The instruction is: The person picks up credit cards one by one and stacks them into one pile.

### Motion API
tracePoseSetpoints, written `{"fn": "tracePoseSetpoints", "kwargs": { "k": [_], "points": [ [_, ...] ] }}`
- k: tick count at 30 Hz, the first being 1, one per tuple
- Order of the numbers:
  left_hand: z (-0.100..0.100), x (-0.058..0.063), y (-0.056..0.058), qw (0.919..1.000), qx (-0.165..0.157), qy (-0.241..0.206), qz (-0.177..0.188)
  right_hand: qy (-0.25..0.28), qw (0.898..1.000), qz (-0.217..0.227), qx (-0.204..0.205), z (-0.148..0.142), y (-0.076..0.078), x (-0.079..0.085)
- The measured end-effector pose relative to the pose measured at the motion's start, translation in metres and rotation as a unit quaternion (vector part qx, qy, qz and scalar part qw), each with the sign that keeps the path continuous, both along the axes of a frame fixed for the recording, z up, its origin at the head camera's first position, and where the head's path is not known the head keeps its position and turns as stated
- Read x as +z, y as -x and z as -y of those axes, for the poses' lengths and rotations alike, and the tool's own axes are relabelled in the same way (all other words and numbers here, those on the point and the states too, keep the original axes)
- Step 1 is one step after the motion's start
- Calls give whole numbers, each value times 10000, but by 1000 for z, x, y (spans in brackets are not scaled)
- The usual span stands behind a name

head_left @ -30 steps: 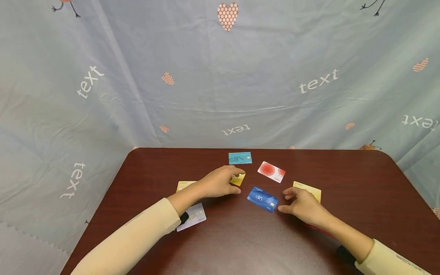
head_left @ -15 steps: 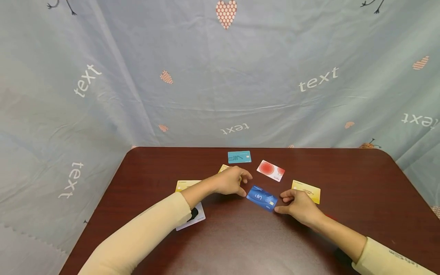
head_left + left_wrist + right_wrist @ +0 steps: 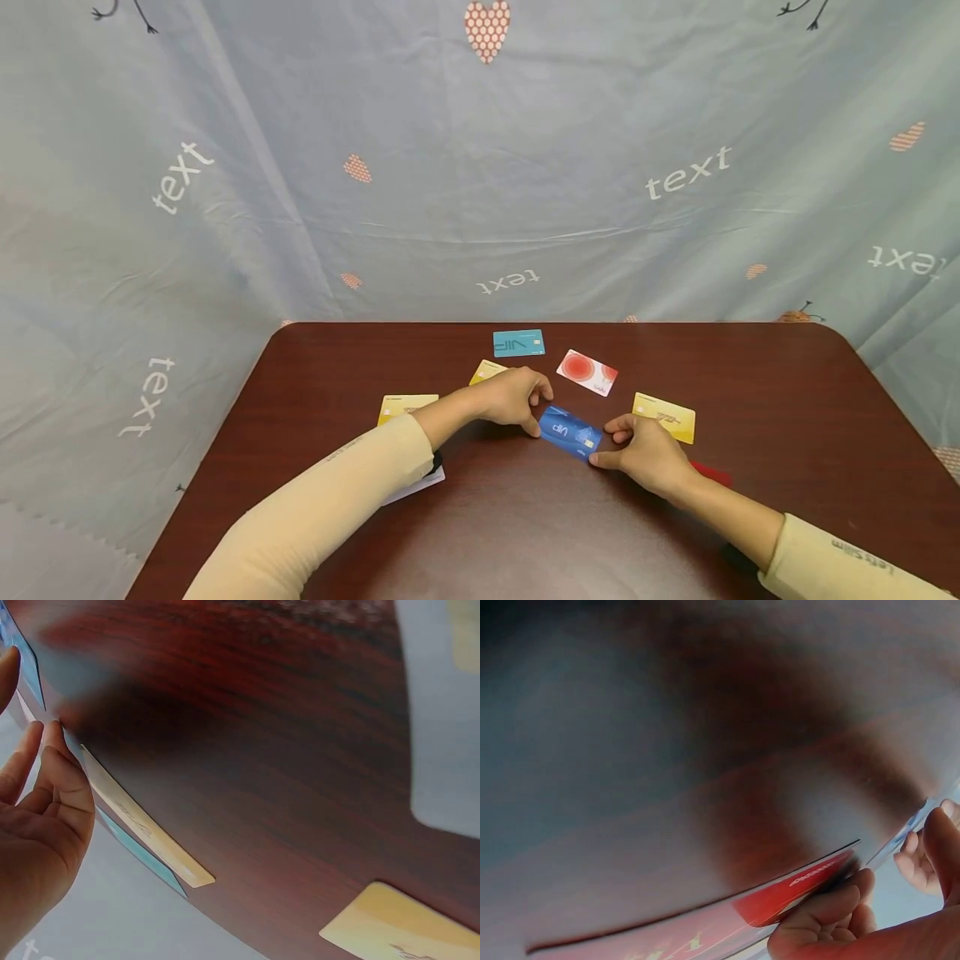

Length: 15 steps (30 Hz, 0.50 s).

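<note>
A blue VIP card lies on the dark wood table between the two hands. At its left end is my left hand, the thumb at the card's edge and the other fingers bent above it. My right hand has its thumb at the card's lower right corner, while its fingertips stand a little apart from the right edge. Part of the blue card shows at the upper left of the left wrist view. A yellow card behind the left hand is partly hidden.
Beyond the hands lie a teal card and a red-and-white card. Another yellow card and a red card are by the right hand. Under the left forearm, a yellow card and a silver card are partly covered.
My left hand has moved right, from over the yellow card to the blue card's left end. My right hand has moved slightly left, its thumb reaching the blue card's corner.
</note>
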<state>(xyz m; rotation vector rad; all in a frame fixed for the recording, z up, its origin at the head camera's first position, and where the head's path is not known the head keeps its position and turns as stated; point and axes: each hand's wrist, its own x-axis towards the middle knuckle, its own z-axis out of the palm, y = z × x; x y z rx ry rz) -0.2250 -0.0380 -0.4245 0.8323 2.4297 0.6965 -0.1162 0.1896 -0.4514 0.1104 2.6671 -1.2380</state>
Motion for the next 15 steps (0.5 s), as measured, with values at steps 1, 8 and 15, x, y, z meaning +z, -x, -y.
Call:
{"fn": "tracePoseSetpoints", "kwargs": {
  "k": [1, 8, 15],
  "points": [
    [0, 0, 0, 10000, -9, 14, 8, -56, 10000, -9, -7, 0, 0, 0],
    [-2, -1, 1, 9998, -37, 177, -63, -260, 9996, -116, 35, 2, 1, -1],
    [-3, -1, 0, 9997, -32, 223, -68, -464, 9987, -196, 57, 3, 1, 0]
  ]
}}
